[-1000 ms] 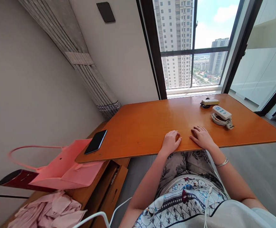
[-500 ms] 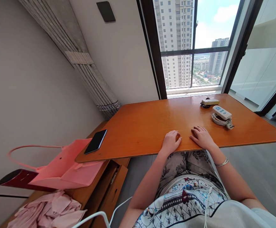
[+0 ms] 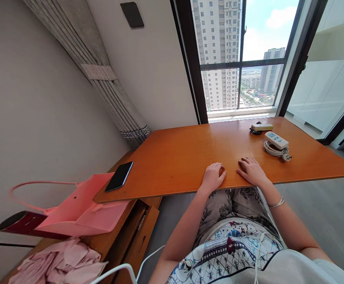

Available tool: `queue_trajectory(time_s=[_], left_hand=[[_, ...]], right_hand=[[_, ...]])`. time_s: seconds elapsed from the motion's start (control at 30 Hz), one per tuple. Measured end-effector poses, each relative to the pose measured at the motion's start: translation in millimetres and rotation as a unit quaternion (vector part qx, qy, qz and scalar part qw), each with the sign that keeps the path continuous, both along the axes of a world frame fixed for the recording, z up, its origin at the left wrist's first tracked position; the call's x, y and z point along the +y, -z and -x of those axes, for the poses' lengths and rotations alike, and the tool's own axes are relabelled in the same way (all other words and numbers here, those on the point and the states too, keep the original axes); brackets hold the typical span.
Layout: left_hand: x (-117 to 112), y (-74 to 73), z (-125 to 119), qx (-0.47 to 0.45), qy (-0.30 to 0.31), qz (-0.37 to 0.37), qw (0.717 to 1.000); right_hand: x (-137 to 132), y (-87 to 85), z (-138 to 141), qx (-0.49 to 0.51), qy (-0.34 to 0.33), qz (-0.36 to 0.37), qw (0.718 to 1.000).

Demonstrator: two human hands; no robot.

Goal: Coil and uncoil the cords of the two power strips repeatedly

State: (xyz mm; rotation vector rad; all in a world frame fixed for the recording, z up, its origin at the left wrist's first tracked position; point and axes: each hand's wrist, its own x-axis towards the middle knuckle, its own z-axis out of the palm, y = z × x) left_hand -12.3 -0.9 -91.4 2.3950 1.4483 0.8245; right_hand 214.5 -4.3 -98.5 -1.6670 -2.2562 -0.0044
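Observation:
My left hand (image 3: 214,176) rests on the near edge of the orange-brown wooden table (image 3: 172,157). Its fingers are loosely bent, the thumb stands a little apart, and nothing shows in it. To its right, my right hand (image 3: 252,171) lies palm down on the tabletop with fingers stretched out, holding nothing. Nearest to that hand is a white power strip (image 3: 276,140) with its cable coiled beneath it and a plug at the end. Behind that strip sits another, smaller power strip (image 3: 262,127) with a black cord.
A dark-screened phone (image 3: 119,176) lies at the table's left end. Beyond it, a pink bag (image 3: 83,213), a dark red cylinder (image 3: 26,225) and crumpled pink cloth (image 3: 61,262) rest on a lower wooden cabinet (image 3: 142,232). A window (image 3: 239,65) stands behind the table.

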Motion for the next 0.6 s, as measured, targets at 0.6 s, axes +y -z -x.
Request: queue_trajectory(time_s=[0.6], left_hand=[[-0.5,-0.7,0.0,-0.005,0.002,-0.006,1.000]], right_hand=[[0.0,1.4,-0.5,0.007,-0.002,-0.006,1.000]])
